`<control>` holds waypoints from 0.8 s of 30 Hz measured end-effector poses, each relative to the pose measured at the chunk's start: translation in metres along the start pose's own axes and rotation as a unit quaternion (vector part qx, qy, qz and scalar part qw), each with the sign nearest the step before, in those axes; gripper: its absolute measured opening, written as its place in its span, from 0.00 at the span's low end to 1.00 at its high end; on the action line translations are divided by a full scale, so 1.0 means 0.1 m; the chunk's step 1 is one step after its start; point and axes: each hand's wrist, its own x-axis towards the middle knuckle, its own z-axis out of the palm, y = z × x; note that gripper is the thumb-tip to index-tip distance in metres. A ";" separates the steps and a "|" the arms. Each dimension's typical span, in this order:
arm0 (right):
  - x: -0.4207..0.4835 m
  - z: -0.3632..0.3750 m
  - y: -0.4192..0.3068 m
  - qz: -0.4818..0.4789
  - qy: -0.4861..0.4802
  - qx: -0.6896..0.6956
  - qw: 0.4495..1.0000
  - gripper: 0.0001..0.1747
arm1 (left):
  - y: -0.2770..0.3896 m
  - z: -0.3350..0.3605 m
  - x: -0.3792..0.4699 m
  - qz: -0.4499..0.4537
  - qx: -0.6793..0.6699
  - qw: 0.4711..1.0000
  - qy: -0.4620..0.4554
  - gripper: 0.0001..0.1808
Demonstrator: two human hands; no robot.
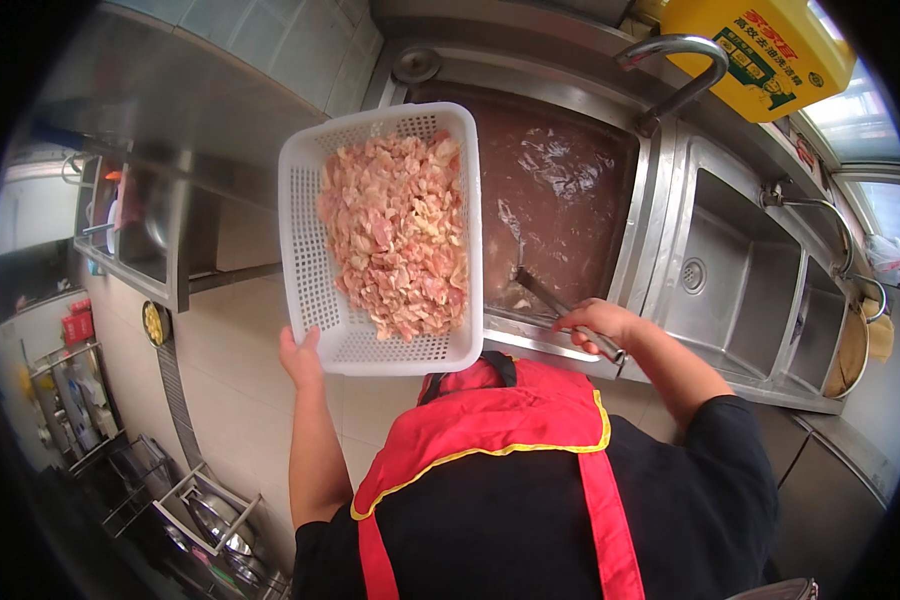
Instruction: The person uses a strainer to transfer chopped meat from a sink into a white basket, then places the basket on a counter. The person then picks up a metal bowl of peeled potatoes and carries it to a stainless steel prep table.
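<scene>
My left hand (300, 356) grips the near left corner of a white perforated plastic basket (305, 225). A heap of cut raw meat pieces (394, 236), pink and pale, lies inside it, mostly toward the right wall. In my right hand (598, 324) is the metal handle of a utensil (551, 294), slanting down into a large steel sink (630, 225). Its working end is hidden under cloudy reddish-brown water (555, 187). A few pale bits show beside it near the sink's front edge. The basket overlaps the left part of this sink.
A curved faucet (682, 45) and a yellow detergent jug (765, 56) stand behind the sink. Two smaller steel basins (727, 262) adjoin on the right, with a round wooden-looking item (847, 356) at their end. Metal racks (210, 510) with bowls stand at lower left.
</scene>
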 end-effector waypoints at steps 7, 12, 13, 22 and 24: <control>0.79 0.19 0.08 -0.051 -0.186 0.271 0.943 0.17 | -0.09 -0.02 0.05 0.007 -0.005 1.000 -0.003 0.10; 0.75 0.20 0.10 -0.116 -0.216 0.315 0.917 0.19 | -0.12 -0.01 0.06 0.020 0.008 1.000 -0.001 0.11; 0.68 0.20 0.10 -0.132 -0.216 0.313 0.915 0.19 | -0.11 -0.01 0.06 0.012 -0.005 1.000 -0.002 0.11; -0.13 0.18 0.23 -0.230 -0.074 0.311 0.919 0.17 | -0.13 0.01 0.05 0.007 -0.054 0.998 -0.011 0.12; -0.31 0.19 0.28 -0.251 -0.028 0.287 0.924 0.17 | -0.14 0.01 0.07 0.020 -0.055 0.998 -0.014 0.12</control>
